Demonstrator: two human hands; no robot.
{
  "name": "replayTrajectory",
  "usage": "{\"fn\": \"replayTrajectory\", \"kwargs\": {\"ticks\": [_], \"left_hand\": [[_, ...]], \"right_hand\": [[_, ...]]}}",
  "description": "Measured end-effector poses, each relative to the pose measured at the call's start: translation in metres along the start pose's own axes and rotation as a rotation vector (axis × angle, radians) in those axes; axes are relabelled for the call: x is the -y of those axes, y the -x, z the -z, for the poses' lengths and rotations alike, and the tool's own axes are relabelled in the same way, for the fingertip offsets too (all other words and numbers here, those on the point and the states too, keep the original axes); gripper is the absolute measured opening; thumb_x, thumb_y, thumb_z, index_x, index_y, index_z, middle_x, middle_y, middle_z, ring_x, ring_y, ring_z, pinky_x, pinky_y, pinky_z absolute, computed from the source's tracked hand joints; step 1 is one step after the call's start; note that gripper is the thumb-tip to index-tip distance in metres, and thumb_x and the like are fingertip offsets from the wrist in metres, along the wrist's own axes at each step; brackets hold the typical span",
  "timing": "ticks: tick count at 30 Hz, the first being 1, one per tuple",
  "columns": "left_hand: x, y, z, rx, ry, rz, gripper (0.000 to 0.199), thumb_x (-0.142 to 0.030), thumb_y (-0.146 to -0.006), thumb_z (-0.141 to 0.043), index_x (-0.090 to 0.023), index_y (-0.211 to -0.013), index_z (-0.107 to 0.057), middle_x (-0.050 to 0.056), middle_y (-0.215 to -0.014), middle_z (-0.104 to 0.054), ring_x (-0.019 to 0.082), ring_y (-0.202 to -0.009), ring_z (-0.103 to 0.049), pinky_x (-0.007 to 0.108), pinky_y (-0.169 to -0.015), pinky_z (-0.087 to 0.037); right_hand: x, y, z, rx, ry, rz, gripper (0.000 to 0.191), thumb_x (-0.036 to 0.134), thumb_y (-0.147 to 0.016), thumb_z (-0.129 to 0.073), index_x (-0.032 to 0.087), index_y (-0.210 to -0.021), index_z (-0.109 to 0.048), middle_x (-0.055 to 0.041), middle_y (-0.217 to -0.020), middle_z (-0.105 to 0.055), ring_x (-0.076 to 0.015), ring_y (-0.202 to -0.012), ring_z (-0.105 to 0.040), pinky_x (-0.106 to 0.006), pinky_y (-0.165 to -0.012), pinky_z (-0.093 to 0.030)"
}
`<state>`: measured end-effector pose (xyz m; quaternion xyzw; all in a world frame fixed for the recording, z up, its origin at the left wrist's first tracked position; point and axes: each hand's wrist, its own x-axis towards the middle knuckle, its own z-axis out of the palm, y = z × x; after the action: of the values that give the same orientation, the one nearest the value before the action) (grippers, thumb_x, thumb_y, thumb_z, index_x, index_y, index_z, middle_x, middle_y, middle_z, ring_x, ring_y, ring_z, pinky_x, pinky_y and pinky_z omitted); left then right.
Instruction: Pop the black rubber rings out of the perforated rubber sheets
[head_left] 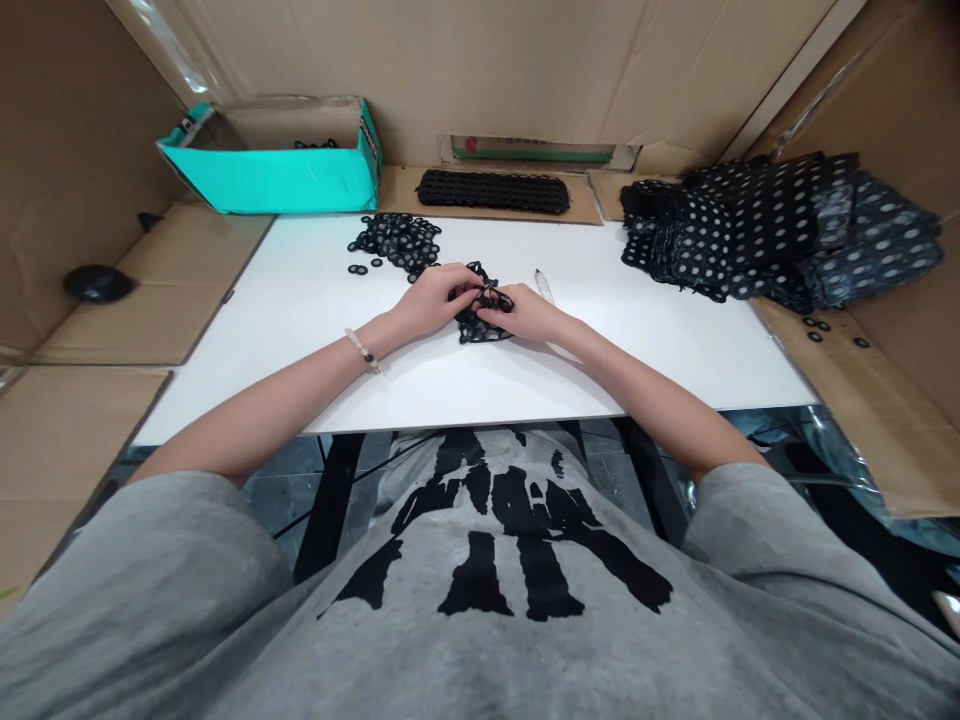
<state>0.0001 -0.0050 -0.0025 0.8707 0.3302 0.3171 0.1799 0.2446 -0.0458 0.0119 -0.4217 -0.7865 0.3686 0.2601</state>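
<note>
My left hand [431, 303] and right hand [525, 312] are half curled, fingertips pinching the black ring mesh [474, 328] close together, keeping its thin links from stretching, with loose rings [394, 240] at upper centre

On white rectangular table [270, 300]: black rubber rings [394, 240] back L; black perforated rubber sheets [780, 230] back R; teal cardboard box [270, 170] behind table, L.
</note>
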Motion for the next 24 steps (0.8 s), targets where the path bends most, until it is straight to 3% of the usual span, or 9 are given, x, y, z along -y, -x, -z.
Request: {"fn": "replayTrajectory", "kwargs": {"ticks": [12, 24], "left_hand": [[0.0021, -0.0003, -0.0010, 0.025, -0.012, -0.009, 0.025, -0.031, -0.107, -0.067, -0.021, -0.115, -0.089, 0.012, -0.111, -0.089, 0.029, -0.100, -0.079, 0.043, -0.099, -0.064], [0.0049, -0.0019, -0.0035, 0.056, -0.015, 0.005, 0.024, -0.032, -0.108, -0.066, -0.023, -0.115, -0.087, 0.012, -0.113, -0.089, 0.031, -0.103, -0.080, 0.044, -0.100, -0.064]], "right_hand": [[0.0015, 0.0006, 0.0011, 0.021, 0.040, -0.005, 0.012, 0.031, -0.103, -0.073, 0.021, -0.100, -0.078, -0.0019, -0.087, -0.074, -0.0227, -0.087, -0.062, -0.037, -0.091, -0.047], [0.0079, 0.0024, 0.0034, 0.049, 0.057, -0.003, 0.006, 0.025, -0.103, -0.073, 0.021, -0.098, -0.075, -0.0003, -0.084, -0.070, -0.0225, -0.086, -0.060, -0.039, -0.098, -0.049]]}}
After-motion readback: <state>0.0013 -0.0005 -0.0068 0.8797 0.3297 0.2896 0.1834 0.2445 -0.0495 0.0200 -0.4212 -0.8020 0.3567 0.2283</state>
